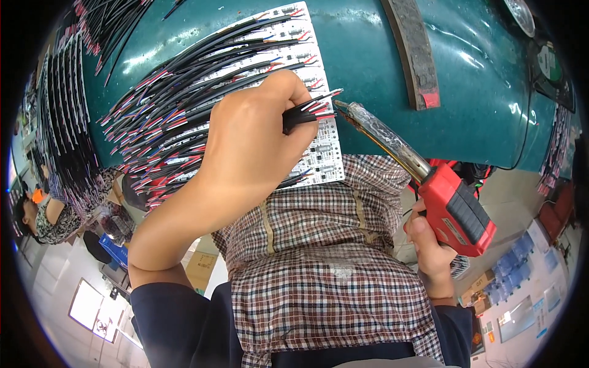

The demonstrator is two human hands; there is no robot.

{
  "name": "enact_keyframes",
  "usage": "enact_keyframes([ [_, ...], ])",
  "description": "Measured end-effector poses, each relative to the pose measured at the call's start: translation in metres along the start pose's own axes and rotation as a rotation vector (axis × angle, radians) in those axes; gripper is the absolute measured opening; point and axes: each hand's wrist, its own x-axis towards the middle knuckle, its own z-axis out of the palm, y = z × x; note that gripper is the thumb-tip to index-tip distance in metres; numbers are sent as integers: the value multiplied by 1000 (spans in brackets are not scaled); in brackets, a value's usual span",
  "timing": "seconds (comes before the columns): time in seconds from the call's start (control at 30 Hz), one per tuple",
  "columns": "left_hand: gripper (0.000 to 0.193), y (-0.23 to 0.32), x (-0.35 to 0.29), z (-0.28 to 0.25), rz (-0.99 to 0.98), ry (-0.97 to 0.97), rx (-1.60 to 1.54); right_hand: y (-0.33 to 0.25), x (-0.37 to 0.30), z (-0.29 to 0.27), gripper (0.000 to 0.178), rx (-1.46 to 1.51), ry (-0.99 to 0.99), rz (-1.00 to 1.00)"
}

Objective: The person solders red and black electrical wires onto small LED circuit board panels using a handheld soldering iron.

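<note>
At the upper middle of my feed, the left hand (253,122) pinches a bundle of black-sheathed wires with red and white ends (300,116) in its grip; I read the bundle's long axis as almost level, ends pointing right and slightly up. The right hand (432,248), lower right, has its grip around a red-and-black pistol-shaped soldering iron (422,169), slanting up-left, its tip just beside those ends, above the green counter (368,67).

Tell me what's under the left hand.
The white circuit-board panel and black cables show around the left hand; whatever lies directly beneath it is covered and cannot be seen.
</note>
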Motion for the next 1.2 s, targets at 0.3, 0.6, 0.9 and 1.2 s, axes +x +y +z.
enact_keyframes([
  [0.3, 16, -5, 3, 1, -1, -3, 30, -5, 9, 5, 16, -14, -21, 54],
  [0.6, 16, -6, 3, 1, 14, -4, 82, -1, 13, 2, 18, -46, -34, -75],
  [0.9, 16, 5, 6, -3, 5, -5, 99, -2, 4, 4, 28, 5, 67, -42],
  [1.2, 15, 4, 6, -4, 0, -18, 102, -3, 3, -2, 20, -30, -23, 2],
])
